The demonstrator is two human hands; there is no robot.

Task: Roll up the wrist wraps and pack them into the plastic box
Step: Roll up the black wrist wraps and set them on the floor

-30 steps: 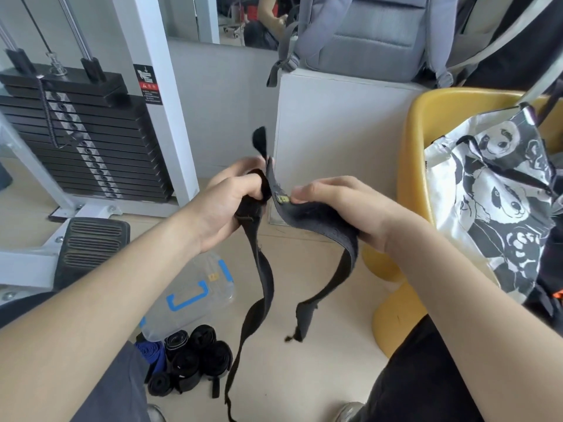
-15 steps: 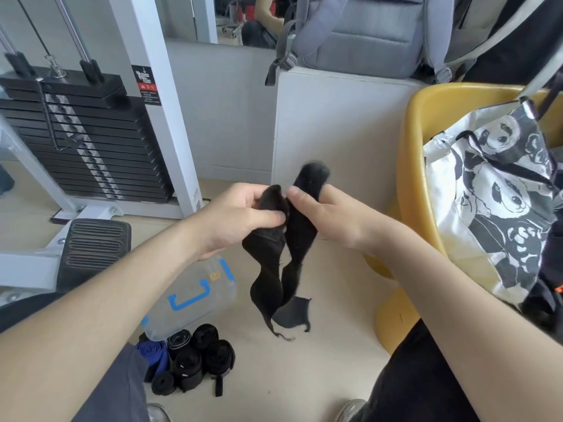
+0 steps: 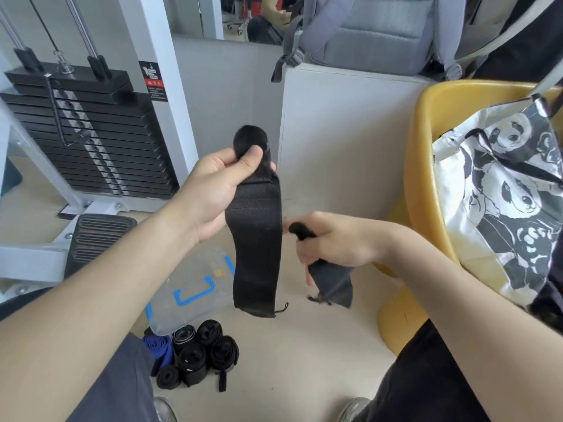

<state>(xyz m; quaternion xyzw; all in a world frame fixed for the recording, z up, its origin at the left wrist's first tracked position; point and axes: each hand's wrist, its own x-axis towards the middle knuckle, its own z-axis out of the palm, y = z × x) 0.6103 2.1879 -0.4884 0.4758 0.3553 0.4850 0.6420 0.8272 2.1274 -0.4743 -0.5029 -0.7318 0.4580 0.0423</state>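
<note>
A weight machine (image 3: 85, 132) fills the left side, a white block (image 3: 335, 132) stands behind, and a yellow chair (image 3: 426, 178) holding a panda bag (image 3: 502, 193) closes off the right. Between them lies a patch of bare floor (image 3: 304, 345), which looks like enough room to roll in the air or on a knee. The chair's rim sits close to the right forearm, so wide elbow swings that way look cramped.

The plastic box (image 3: 195, 287), clear with blue clips, lies on the floor below the left forearm, partly hidden behind the hanging strip. Just in front of it sits a cluster of rolled wraps (image 3: 201, 351), touching one another.

The wrist wrap (image 3: 256, 239) hangs straight down from the left hand (image 3: 213, 190), whose thumb and fingers pinch its bunched top end. The right hand (image 3: 332, 242) is closed in a fist round a second wrap (image 3: 332, 281), with a short end poking out above and a limp tail below.

Both strips look light, soft and floppy, with a grippy weave that is unlikely to slip. I judge a roll is best started from one end, pinched tight across the full width and kept under tension, as slack cloth would likely roll crooked. A thin loop dangles at the hanging strip's lower edge and could snag.
</note>
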